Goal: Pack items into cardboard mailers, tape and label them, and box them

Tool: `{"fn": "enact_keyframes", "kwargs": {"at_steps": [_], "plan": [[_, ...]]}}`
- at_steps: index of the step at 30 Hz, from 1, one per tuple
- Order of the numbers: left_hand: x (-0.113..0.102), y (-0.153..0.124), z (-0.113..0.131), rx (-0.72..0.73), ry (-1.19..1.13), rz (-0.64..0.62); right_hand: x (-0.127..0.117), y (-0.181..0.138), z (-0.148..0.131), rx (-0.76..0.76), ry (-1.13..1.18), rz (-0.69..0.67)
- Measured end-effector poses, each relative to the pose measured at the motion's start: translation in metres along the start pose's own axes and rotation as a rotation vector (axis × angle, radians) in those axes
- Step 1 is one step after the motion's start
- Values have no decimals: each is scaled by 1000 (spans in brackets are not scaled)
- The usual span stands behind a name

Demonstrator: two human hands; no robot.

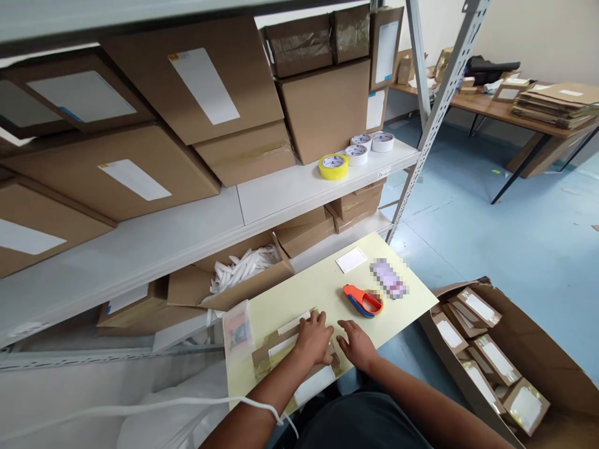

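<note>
On the pale tabletop in front of me lies a flat cardboard box (266, 366) with white labels and shiny clear tape on it. My left hand (314, 340) rests on top of this box, fingers bent and spread, covering part of it. Just right of the box is my right hand (359, 346), thumb and fingers apart with nothing visible between them. An orange and blue tape dispenser (362, 300) lies beyond my right hand. Farther back are a white card (350, 260) and a blurred purple item (389, 278). A plastic bag (238, 330) sits at the table's left corner.
An open carton (461, 374) with several labelled small boxes stands on the floor at right. Tape rolls (333, 166) and large cartons (322, 112) fill the metal shelf ahead. A white cable (187, 402) crosses my left forearm. Another table (491, 109) stands far right.
</note>
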State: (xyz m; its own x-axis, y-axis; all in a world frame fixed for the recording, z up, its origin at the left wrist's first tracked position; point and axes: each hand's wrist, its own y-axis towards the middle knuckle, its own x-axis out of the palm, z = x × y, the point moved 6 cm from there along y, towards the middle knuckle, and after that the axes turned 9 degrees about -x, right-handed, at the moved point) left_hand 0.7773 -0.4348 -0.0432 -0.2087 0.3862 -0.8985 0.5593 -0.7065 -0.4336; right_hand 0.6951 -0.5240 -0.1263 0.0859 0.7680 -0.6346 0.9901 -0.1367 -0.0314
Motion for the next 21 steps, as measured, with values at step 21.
{"fn": "enact_keyframes", "kwargs": {"at_steps": [21], "plan": [[184, -143, -120, -431, -684, 556, -51, 28, -99, -585, -170, -26]]}}
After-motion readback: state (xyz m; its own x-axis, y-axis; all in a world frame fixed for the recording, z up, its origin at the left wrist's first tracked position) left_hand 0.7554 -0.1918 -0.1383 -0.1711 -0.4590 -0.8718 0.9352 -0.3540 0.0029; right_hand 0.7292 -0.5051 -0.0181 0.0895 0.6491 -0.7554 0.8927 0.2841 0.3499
